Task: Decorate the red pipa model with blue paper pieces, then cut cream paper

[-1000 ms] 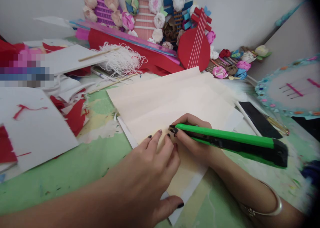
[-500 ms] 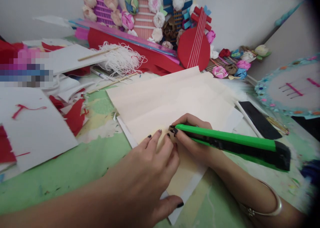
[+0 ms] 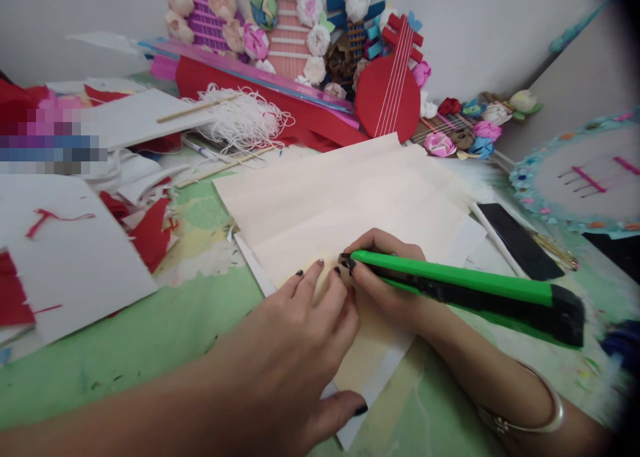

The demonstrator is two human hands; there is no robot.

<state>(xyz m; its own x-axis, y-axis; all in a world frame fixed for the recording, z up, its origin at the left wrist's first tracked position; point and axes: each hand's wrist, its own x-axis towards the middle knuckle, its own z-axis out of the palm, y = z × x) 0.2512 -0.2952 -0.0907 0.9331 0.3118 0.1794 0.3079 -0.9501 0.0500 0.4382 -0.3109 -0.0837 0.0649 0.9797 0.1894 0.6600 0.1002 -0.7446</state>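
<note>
A green and black utility knife (image 3: 465,283) is gripped in my right hand (image 3: 393,277), its tip end low over a cream sheet (image 3: 310,203). The blade itself is mostly hidden by my fingers. My left hand (image 3: 305,343) lies with fingers stretched out on the same sheet, just left of the knife tip; its thumb reaches over the near edge. Under the cream sheet, a white board (image 3: 253,263) shows along the borders.
White boards with red scraps (image 3: 150,233) lie at left. A heap of white string (image 3: 245,117) and a wooden stick are behind. Several paper-flower crafts and a red lute-shaped one (image 3: 387,97) lean against the wall. A black strip (image 3: 520,240) lies at right.
The back end of the utility knife has shifted very slightly right and down. Both hands stay almost in the same place on the sheet.
</note>
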